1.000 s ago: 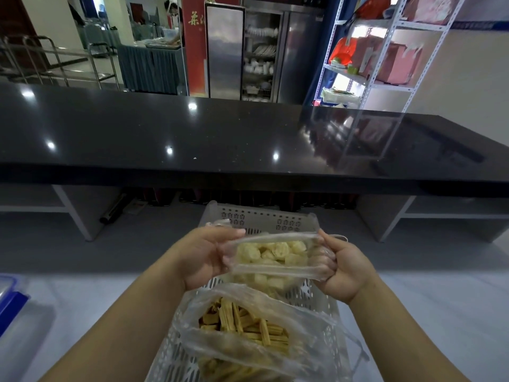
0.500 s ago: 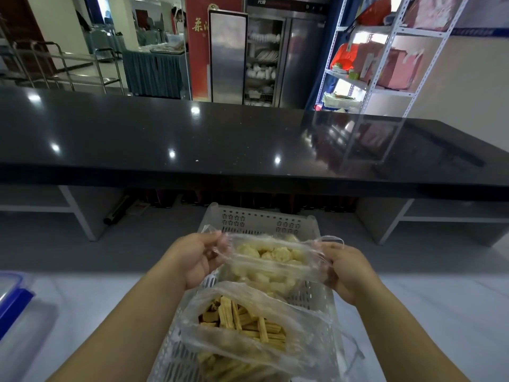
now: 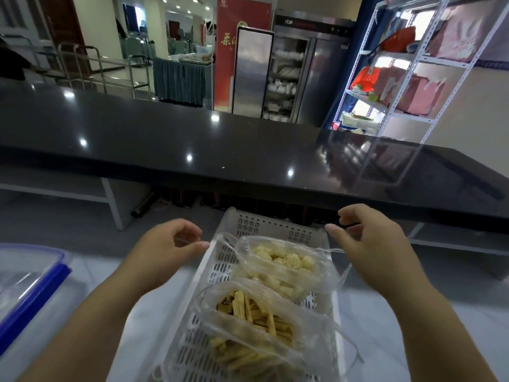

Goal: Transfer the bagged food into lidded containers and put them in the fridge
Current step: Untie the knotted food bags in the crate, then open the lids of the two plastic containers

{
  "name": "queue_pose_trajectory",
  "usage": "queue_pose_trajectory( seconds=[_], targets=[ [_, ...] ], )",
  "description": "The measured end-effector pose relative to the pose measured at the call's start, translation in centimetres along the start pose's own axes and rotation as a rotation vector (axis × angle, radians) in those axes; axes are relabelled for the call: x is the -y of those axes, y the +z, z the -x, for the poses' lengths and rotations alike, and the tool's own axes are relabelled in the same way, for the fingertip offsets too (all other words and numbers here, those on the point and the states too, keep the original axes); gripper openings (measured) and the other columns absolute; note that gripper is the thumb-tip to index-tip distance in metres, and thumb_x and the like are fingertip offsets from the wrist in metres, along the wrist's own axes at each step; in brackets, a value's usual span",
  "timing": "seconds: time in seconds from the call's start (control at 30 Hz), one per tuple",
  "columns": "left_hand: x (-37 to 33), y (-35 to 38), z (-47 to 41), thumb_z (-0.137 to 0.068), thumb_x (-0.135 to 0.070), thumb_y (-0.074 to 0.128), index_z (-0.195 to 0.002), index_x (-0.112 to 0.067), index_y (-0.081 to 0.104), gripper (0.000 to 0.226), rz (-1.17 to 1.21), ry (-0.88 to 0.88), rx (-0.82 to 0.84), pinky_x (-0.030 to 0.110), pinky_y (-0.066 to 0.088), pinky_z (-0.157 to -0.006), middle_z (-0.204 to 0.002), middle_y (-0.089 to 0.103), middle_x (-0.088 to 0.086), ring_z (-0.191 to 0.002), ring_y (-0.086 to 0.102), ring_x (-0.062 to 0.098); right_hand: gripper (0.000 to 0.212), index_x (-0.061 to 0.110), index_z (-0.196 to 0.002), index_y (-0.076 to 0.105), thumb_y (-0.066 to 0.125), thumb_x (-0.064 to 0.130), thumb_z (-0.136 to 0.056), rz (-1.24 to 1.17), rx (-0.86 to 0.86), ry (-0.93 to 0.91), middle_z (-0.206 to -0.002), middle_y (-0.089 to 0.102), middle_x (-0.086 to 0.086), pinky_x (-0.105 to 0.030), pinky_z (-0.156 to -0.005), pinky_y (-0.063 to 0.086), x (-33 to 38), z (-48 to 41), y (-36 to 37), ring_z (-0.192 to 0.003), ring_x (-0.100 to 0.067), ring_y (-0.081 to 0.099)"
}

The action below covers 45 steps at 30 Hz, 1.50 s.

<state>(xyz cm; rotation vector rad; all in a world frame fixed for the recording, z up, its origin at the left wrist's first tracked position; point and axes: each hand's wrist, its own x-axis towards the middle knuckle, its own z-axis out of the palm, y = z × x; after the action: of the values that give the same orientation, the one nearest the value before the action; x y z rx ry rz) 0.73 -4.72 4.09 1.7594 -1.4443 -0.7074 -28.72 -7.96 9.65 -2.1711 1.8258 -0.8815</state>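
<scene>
A clear bag of pale yellow chunks (image 3: 283, 261) lies in the far half of a white perforated basket (image 3: 275, 220). In front of it sits a second clear bag holding tan sticks (image 3: 253, 318). My left hand (image 3: 168, 244) hovers left of the basket, its thumb and fingers pinching a thin plastic handle strip that runs to the pale bag. My right hand (image 3: 369, 241) is right of the basket with its fingers apart and nothing between thumb and forefinger. Another handle strip ends under its palm. A clear container with a blue latch (image 3: 30, 277) sits at the left edge.
The basket rests on a light worktop (image 3: 413, 321). A long black counter (image 3: 192, 139) runs across behind it. Beyond stand a steel fridge (image 3: 325, 78), a glass-door cabinet of dishes (image 3: 283, 78) and a white shelf rack (image 3: 407, 78) at the right.
Both hands gripped the pale bag's ends above the basket; now they have moved apart and the bag has dropped into the basket. My view has tilted up slightly.
</scene>
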Motion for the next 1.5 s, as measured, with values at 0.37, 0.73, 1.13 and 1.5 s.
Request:
queue_pose_trajectory(
  seconds=[0.37, 0.73, 1.13, 1.5],
  targets=[
    [8.1, -8.9, 7.5, -0.082, -0.040, 0.067, -0.088, -0.037, 0.063, 0.008, -0.253, -0.078, -0.050, 0.011, 0.043, -0.065, -0.082, 0.066, -0.017, -0.077, 0.060, -0.004, 0.048, 0.032, -0.132, 0.041, 0.051, 0.052, -0.090, 0.197, 0.631, -0.357, -0.117, 0.057, 0.010, -0.029, -0.087, 0.053, 14.4, 2.0, 6.8, -0.100, -0.008, 0.057],
    [19.8, -20.4, 8.3, -0.085, -0.030, 0.067, -0.104, -0.018, 0.067, 0.023, -0.425, -0.099, -0.332, 0.029, 0.044, -0.084, -0.103, 0.063, -0.003, -0.099, 0.058, 0.018, 0.048, 0.026, -0.131, 0.044, 0.046, 0.054, -0.092, 0.118, 0.682, -0.243, -0.124, 0.057, 0.005, -0.031, -0.082, 0.047, 26.6, 6.6, 21.0, -0.106, -0.018, 0.057],
    [24.6, -22.7, 7.3, -0.059, -0.029, 0.063, -0.057, -0.029, 0.070, 0.007, -0.880, 0.111, -0.112, 0.039, 0.047, -0.056, -0.073, 0.069, -0.008, -0.067, 0.066, 0.026, 0.046, 0.025, -0.139, 0.033, 0.047, 0.037, -0.097, -0.387, 0.686, 0.246, -0.090, 0.058, 0.014, -0.033, -0.083, 0.056, 29.9, 11.2, 30.8, -0.082, -0.010, 0.065],
    [24.2, -18.6, 5.7, -0.093, -0.033, 0.053, -0.130, -0.019, 0.051, 0.039, -0.255, -0.068, -0.168, 0.026, 0.045, -0.089, -0.124, 0.049, -0.001, -0.106, 0.053, 0.015, 0.025, 0.018, -0.113, 0.051, 0.038, 0.035, -0.100, -0.500, 0.458, 0.523, -0.091, 0.059, 0.008, -0.019, -0.059, 0.046, 27.0, 12.3, 29.7, -0.077, -0.006, 0.060]
  ],
)
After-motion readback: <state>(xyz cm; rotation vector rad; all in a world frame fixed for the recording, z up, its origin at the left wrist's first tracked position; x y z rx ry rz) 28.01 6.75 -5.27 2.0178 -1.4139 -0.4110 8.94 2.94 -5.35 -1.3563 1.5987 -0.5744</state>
